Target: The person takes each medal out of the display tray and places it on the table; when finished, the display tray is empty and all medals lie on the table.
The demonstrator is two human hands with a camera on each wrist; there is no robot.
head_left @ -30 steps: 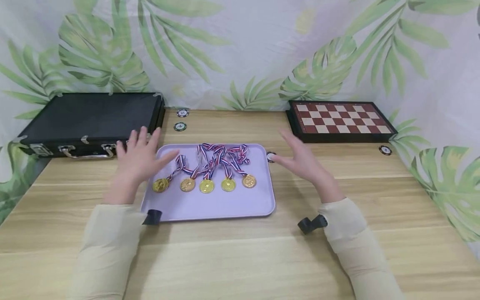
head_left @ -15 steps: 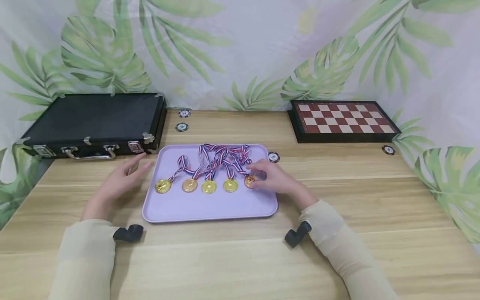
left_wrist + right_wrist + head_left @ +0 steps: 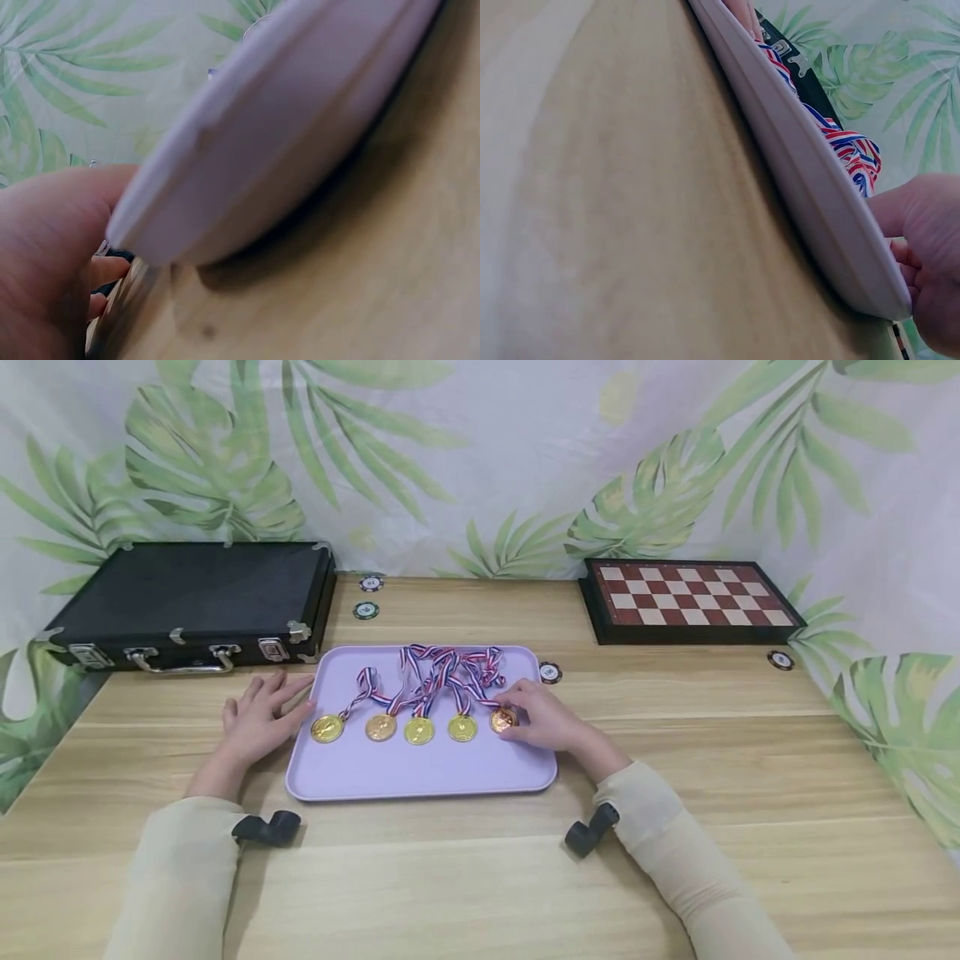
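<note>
A lilac tray (image 3: 420, 772) lies on the wooden table. In a row on it are several gold-coloured medals, among them the leftmost medal (image 3: 327, 728), their striped ribbons (image 3: 444, 670) tangled toward the back. My right hand (image 3: 551, 720) reaches over the tray's right side, thumb and fingers curled about the rightmost medal (image 3: 503, 720), a more coppery one. My left hand (image 3: 258, 718) is at the tray's left edge, its fingers extended and the fingertips right at the rim. In the left wrist view the thumb (image 3: 112, 180) meets the tray's side; the right wrist view hides the medals behind the rim.
At the back left stands a black case (image 3: 195, 593) with metal latches and a handle. A chessboard box (image 3: 686, 597) sits at the back right. Several poker chips lie about, one chip (image 3: 551, 672) just beyond the tray's right edge and another chip (image 3: 780, 660) farther right.
The right hand has come left and down from beside the tray to the rightmost medal. The left hand went from over the tray's left side to outside it, then back against the rim.
</note>
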